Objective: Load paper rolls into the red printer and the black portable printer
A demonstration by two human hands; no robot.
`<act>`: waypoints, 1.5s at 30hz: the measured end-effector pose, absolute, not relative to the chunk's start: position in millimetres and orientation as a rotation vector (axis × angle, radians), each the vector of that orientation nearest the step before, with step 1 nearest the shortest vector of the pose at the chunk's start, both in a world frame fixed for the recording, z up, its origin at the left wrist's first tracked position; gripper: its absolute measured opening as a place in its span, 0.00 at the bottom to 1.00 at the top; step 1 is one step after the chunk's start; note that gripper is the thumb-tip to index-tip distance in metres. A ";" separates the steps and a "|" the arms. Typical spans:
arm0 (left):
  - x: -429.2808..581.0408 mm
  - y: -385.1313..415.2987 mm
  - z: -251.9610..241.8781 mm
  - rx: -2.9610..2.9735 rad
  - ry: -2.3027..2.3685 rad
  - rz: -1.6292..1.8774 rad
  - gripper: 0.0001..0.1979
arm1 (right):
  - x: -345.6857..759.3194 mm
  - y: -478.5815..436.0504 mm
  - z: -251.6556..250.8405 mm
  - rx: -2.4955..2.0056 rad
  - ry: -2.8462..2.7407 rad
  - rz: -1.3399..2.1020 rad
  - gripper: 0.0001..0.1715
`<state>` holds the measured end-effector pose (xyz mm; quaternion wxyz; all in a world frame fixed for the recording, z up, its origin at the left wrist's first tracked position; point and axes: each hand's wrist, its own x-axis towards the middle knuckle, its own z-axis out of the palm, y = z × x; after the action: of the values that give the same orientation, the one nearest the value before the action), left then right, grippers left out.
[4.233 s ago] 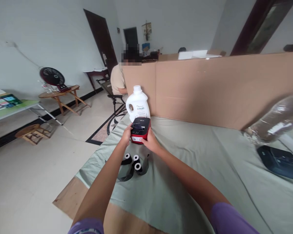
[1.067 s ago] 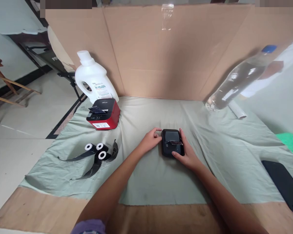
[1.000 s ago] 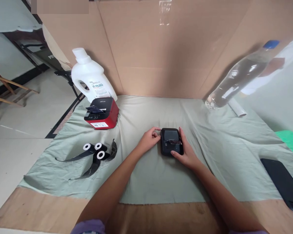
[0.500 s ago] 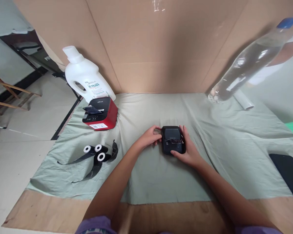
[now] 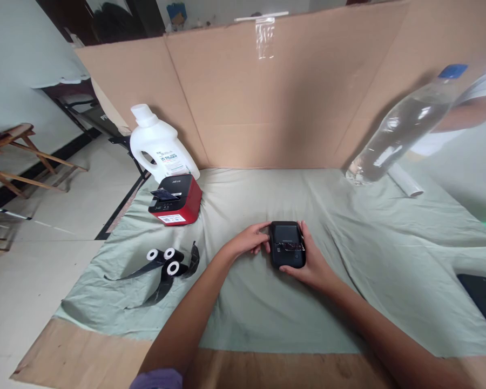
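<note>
A small black portable printer [image 5: 287, 256] lies on the green cloth, a strip of dark shiny film crossing the slot in its top. Around its right side and lower edge my right hand [image 5: 314, 261] is closed, thumb along the front, fingers up the far side. My left hand [image 5: 249, 239] presses against the printer's left side, its index finger at the upper left corner and the other fingers curled. What the left fingertips do at the edge is partly hidden. To the left lie several black rolls with white cores [image 5: 173, 268], their dark strips trailing.
A red and black printer [image 5: 192, 202] stands at the left, before a white detergent jug [image 5: 162, 146]. A water bottle [image 5: 405, 127] leans at the right near a white tube [image 5: 407, 181]. Cardboard [image 5: 243, 108] closes off the back. A phone [image 5: 481, 297] lies far right; a person's arm [image 5: 470, 112] shows behind.
The view has tilted upward, so the scene sits lower and the cardboard's top edge shows. Both hands stay at the printer; the left index finger has straightened along its upper left corner.
</note>
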<state>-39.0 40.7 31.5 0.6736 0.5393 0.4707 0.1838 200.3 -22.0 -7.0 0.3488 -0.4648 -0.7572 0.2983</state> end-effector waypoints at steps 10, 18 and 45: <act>-34.4 39.8 23.1 1.321 1.162 0.497 0.37 | 199.9 -25.0 -2.4 -1.195 -1.967 0.845 0.72; -31.8 37.8 26.4 1.297 1.168 0.505 0.37 | 199.2 -24.8 -0.6 -1.196 -1.963 0.835 0.74; -29.5 39.0 25.9 1.278 1.194 0.511 0.36 | 199.3 -28.8 0.1 -1.265 -1.898 0.927 0.75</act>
<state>-29.5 39.0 25.9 0.6130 0.5541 0.5178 0.2214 199.3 -28.8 0.1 0.3333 -0.4844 -0.7268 0.3551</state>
